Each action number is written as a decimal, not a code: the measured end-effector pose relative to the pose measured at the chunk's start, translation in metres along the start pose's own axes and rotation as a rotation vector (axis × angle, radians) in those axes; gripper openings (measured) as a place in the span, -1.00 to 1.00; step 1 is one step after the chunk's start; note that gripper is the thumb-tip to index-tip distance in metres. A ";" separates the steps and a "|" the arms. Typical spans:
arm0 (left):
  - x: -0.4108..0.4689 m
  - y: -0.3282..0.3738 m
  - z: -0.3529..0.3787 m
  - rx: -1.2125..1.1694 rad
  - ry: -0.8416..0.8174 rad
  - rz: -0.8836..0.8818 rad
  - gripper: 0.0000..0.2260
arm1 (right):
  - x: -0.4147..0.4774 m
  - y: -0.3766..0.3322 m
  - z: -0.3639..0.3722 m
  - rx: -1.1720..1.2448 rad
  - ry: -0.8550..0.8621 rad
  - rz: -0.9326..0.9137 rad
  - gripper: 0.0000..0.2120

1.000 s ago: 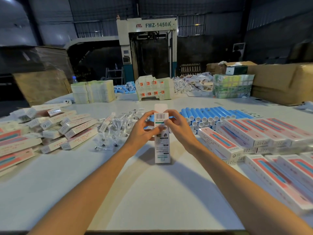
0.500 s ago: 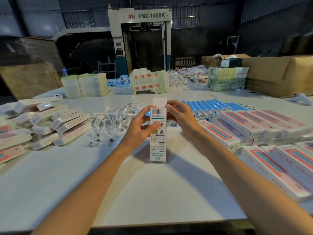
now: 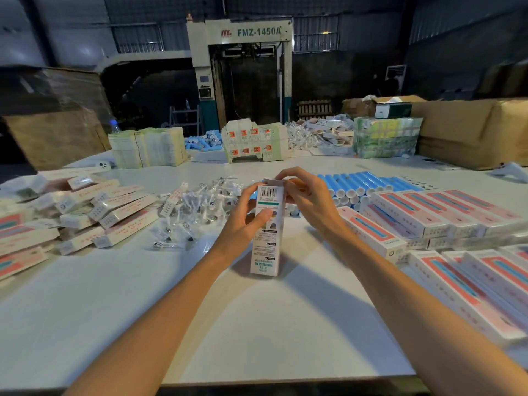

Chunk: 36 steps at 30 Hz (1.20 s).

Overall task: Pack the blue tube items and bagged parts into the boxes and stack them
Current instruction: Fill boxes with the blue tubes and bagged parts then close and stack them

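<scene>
A narrow white box (image 3: 265,238) with a barcode stands upright on the white table (image 3: 200,324), its bottom end on the surface. My left hand (image 3: 245,215) grips its upper part, thumb on the printed face. My right hand (image 3: 308,201) curls over the top end, fingers at the flap. Behind my hands lie rows of blue tubes (image 3: 360,184) and a heap of small bagged parts (image 3: 197,207). Closed pink-and-white boxes (image 3: 428,215) lie in rows to the right.
A loose pile of white boxes (image 3: 94,212) lies at the left. Stacks of flat cartons (image 3: 148,147) and folded box blanks (image 3: 254,144) stand along the far edge, with large cardboard boxes (image 3: 471,130) at the back right and a machine (image 3: 243,75) behind.
My right hand has moved up over the top of the box and its fingers now curl at the flap. The left hand keeps its grip and the box stays upright.
</scene>
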State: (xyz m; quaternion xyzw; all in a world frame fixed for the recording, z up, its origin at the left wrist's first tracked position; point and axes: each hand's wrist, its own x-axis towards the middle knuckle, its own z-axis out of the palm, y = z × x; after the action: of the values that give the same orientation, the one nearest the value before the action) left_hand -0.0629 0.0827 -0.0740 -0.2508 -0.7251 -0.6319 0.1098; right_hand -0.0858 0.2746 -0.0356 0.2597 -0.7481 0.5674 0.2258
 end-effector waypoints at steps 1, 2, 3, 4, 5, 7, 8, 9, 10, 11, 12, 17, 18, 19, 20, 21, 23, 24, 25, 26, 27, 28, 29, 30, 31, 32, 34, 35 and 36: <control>0.000 -0.001 0.002 -0.019 0.005 -0.013 -0.56 | 0.000 -0.001 0.001 0.023 -0.013 0.010 -0.83; 0.000 -0.001 0.004 -0.038 0.012 -0.021 -0.56 | 0.000 -0.001 0.003 0.062 -0.024 0.029 -0.85; -0.001 -0.002 0.006 -0.065 0.016 -0.029 -0.56 | 0.000 -0.003 0.005 0.111 -0.032 0.057 -0.87; -0.001 -0.002 0.008 -0.104 0.017 -0.042 -0.56 | 0.000 -0.004 0.007 0.152 -0.033 0.083 -0.85; -0.001 -0.001 0.011 -0.160 0.013 -0.065 -0.56 | 0.001 -0.005 0.009 0.181 -0.023 0.101 -0.83; -0.004 0.000 0.014 -0.235 -0.005 -0.102 -0.55 | 0.002 -0.006 0.011 0.208 0.008 0.117 -0.83; -0.004 -0.001 0.014 -0.232 -0.008 -0.112 -0.53 | 0.003 -0.005 0.011 0.222 0.017 0.133 -0.84; -0.005 -0.002 0.013 -0.217 -0.013 -0.115 -0.51 | 0.004 -0.005 0.011 0.243 0.019 0.159 -0.84; -0.005 -0.003 0.011 -0.204 -0.014 -0.110 -0.50 | 0.004 -0.004 0.011 0.266 0.020 0.188 -0.85; -0.006 -0.004 0.010 -0.204 -0.011 -0.099 -0.50 | 0.004 -0.004 0.010 0.287 0.024 0.214 -0.87; -0.006 -0.004 0.008 -0.199 -0.010 -0.081 -0.49 | 0.005 -0.003 0.009 0.304 0.032 0.229 -0.89; -0.005 -0.001 0.009 0.032 0.016 0.010 -0.18 | 0.006 -0.007 0.003 0.308 0.016 0.264 -0.91; -0.004 -0.001 0.010 0.066 0.032 0.008 -0.16 | 0.006 -0.008 0.003 0.298 0.005 0.276 -0.91; -0.004 -0.001 0.010 0.087 0.044 0.004 -0.16 | 0.006 -0.009 0.003 0.289 -0.003 0.291 -0.90; -0.003 -0.002 0.011 0.106 0.052 0.003 -0.16 | 0.005 -0.009 0.004 0.277 -0.007 0.302 -0.89; -0.003 -0.002 0.011 0.127 0.058 0.005 -0.17 | 0.005 -0.010 0.005 0.263 -0.007 0.307 -0.87; -0.003 -0.002 0.011 0.166 0.066 0.018 -0.18 | 0.006 -0.013 0.004 0.242 -0.007 0.311 -0.84; -0.003 -0.002 0.011 0.179 0.069 0.027 -0.18 | 0.006 -0.014 0.003 0.235 -0.011 0.310 -0.83; -0.003 -0.001 0.012 0.190 0.068 0.035 -0.17 | 0.006 -0.015 0.002 0.224 -0.021 0.306 -0.83; -0.003 -0.001 0.013 0.203 0.068 0.042 -0.15 | 0.007 -0.016 0.000 0.210 -0.033 0.303 -0.85; -0.002 -0.001 0.013 0.217 0.068 0.046 -0.13 | 0.007 -0.017 -0.002 0.197 -0.042 0.303 -0.87; -0.002 -0.001 0.014 0.233 0.070 0.048 -0.12 | 0.007 -0.017 -0.004 0.188 -0.046 0.306 -0.88; -0.001 -0.001 0.013 0.245 0.070 0.049 -0.11 | 0.007 -0.017 -0.005 0.185 -0.049 0.310 -0.87; -0.001 -0.001 0.013 0.251 0.069 0.049 -0.11 | 0.006 -0.018 -0.005 0.186 -0.057 0.312 -0.86; -0.001 -0.001 0.013 0.252 0.065 0.049 -0.11 | 0.005 -0.018 -0.006 0.188 -0.067 0.311 -0.84; 0.000 -0.001 0.013 0.250 0.063 0.048 -0.12 | 0.005 -0.018 -0.006 0.189 -0.080 0.304 -0.82; 0.000 -0.001 0.012 0.243 0.060 0.044 -0.11 | 0.003 -0.019 -0.004 0.186 -0.102 0.288 -0.79; -0.001 -0.001 0.011 0.240 0.062 0.043 -0.11 | 0.002 -0.019 -0.003 0.194 -0.112 0.277 -0.78; -0.001 -0.001 0.010 0.236 0.064 0.040 -0.10 | 0.001 -0.018 -0.001 0.211 -0.120 0.268 -0.76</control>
State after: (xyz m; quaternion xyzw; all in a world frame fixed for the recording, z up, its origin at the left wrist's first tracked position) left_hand -0.0609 0.0927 -0.0768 -0.2303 -0.7853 -0.5476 0.1743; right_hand -0.0750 0.2713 -0.0215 0.2132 -0.7245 0.6512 0.0748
